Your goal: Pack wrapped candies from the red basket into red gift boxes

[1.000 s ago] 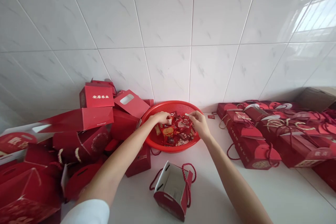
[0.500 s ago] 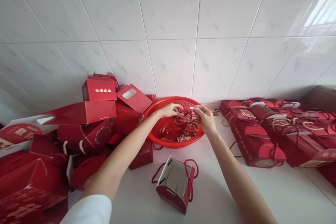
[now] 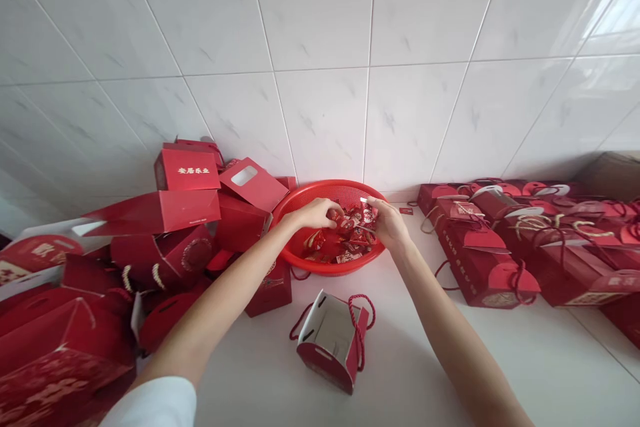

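Observation:
A red plastic basket [image 3: 295, 203] with perforated sides stands against the wall, holding several small red wrapped packets [image 3: 349, 257]. My left hand [image 3: 319, 213] reaches over its left side, fingers curled down at a small red packet [image 3: 340, 219] among the others. At the right rim, my right hand [image 3: 391, 223] pinches another small red packet [image 3: 369, 212] with a whitish edge. What is inside the wrappers cannot be seen. Nearer to me, a small red gift box [image 3: 325, 370] stands with its top open, its grey inside showing and red rope handles on both sides.
On the left, red gift boxes [image 3: 190, 170] lie in a tall jumbled pile. Red boxes with rope handles [image 3: 475, 267] stand in rows on the right. A white tiled wall [image 3: 325, 120] rises behind the basket. The surface [image 3: 400, 353] is white.
My left hand has lowered, its fingers curling onto the packets. The right hand, earlier with a whitish strip at its fingertips, now shows a red packet there. The view has shifted slightly.

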### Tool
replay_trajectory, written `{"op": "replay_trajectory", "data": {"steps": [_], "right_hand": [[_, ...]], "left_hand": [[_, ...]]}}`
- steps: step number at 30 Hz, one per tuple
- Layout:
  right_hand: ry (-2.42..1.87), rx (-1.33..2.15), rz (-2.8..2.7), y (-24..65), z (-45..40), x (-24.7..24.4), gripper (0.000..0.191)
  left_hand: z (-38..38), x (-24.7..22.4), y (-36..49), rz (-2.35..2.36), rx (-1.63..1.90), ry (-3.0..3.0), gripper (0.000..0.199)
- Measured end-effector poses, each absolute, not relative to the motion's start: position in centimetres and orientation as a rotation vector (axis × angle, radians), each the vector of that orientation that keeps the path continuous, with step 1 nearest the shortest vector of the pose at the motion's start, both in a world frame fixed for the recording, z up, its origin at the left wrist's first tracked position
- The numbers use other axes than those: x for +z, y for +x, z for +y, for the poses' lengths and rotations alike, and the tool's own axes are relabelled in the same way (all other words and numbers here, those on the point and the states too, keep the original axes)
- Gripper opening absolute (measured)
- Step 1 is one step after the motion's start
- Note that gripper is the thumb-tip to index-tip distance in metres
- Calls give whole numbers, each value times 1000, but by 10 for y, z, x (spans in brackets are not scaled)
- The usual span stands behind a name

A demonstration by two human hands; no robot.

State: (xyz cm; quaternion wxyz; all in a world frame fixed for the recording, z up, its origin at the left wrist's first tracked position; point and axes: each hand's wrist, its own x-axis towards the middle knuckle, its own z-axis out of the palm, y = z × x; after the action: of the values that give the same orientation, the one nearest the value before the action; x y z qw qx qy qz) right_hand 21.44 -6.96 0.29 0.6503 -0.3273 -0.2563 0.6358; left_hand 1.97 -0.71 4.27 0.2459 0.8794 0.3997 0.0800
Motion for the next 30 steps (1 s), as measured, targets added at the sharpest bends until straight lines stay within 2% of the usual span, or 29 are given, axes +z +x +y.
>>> {"op": "replay_trajectory", "data": {"steps": [3,6,9,12,14,18,23,25,28,30], "right_hand": [[-700,1514,-487,214,-68,3,11],[-675,1537,-435,214,-66,2,6],[-640,1536,-413,216,-65,1,7],[-593,1537,-394,218,-65,2,8],[-586,1544,-390,218,-64,2,8],[-606,1551,-360,219,-62,2,9],[-604,1603,-357,221,-61,1,16],[-613,1610,-379,221,-63,2,16],[-643,1608,-419,220,-67,6,11],[-676,1581,-429,219,-69,7,10]], "left_hand": [[-27,36,35,989,-77,2463,36],[-42,22,54,972,-377,2447,52],[-42,11,69,1049,-414,2572,67],[-30,8,72,1016,-471,2582,69],[-21,9,68,1009,-432,2529,67],[-8,17,52,1058,-136,2442,62],[2,29,30,1132,74,2392,26],[7,30,21,1110,145,2357,19],[13,28,11,1069,251,2301,19],[17,25,7,1056,310,2281,25]]}}
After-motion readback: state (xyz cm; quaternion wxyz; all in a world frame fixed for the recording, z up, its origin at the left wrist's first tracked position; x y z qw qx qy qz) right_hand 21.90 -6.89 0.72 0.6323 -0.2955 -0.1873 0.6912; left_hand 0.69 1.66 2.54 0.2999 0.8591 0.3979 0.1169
